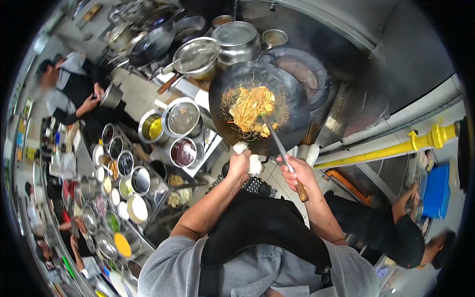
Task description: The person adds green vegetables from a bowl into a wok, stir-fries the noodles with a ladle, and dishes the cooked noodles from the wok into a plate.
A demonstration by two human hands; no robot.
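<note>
Fried noodles point(247, 106) with yellowish chunks lie in a large dark wok point(292, 131). My left hand point(238, 166) is closed around a bunched white cloth point(255, 166) at the near rim of the wok; the part of the rim under the cloth is hidden. In my right hand point(300, 174) is a long-handled metal wok utensil point(278, 141) with a wooden grip. It slants into the noodles, which cover its head, so I cannot tell whether that is a ladle or a spatula.
Left of the wok are a dark red sauce pot point(183, 152), an oil pot point(154, 127) and a strainer point(197, 55). Many ingredient containers point(140, 180) line the left counter. A yellow pipe point(391, 149) runs at right. Co-workers stand left point(74, 91) and right point(396, 235).
</note>
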